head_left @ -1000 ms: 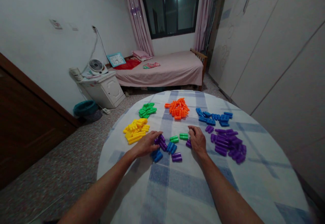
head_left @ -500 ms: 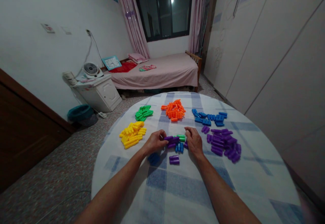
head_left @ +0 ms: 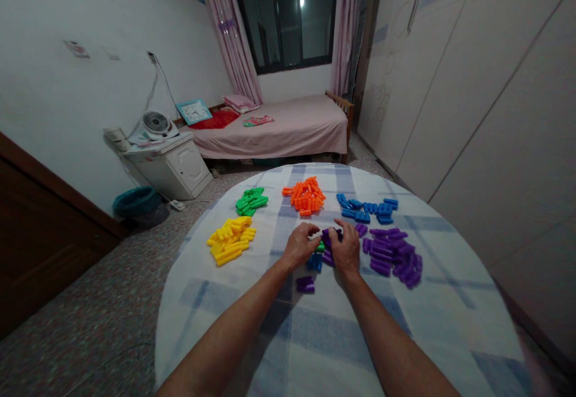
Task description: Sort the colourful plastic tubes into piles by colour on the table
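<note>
My right hand [head_left: 345,248] curls its thumb and fingers around a dark purple plastic block [head_left: 331,235], above another purple block [head_left: 328,257]. Just to its left, my left hand [head_left: 303,244] has thumb and fingers apart, and I see nothing held in it. Between the hands lie a green block [head_left: 320,246], partly covered, and a blue block [head_left: 314,262]. Closer to me, a purple block [head_left: 305,285] lies alone beside my left forearm. The blocks look like short tubes joined side by side.
On the round table's checked cloth [head_left: 328,337] lie piles of yellow blocks [head_left: 230,240], green blocks [head_left: 251,201], orange blocks [head_left: 306,196], blue blocks [head_left: 369,208] and purple blocks [head_left: 396,253]. Beyond stands a bed [head_left: 279,127]; a wardrobe [head_left: 477,103] is at the right.
My left hand has moved right, toward my right hand. The purple blocks that were at its fingertips are no longer there; my right hand has closed on a purple block.
</note>
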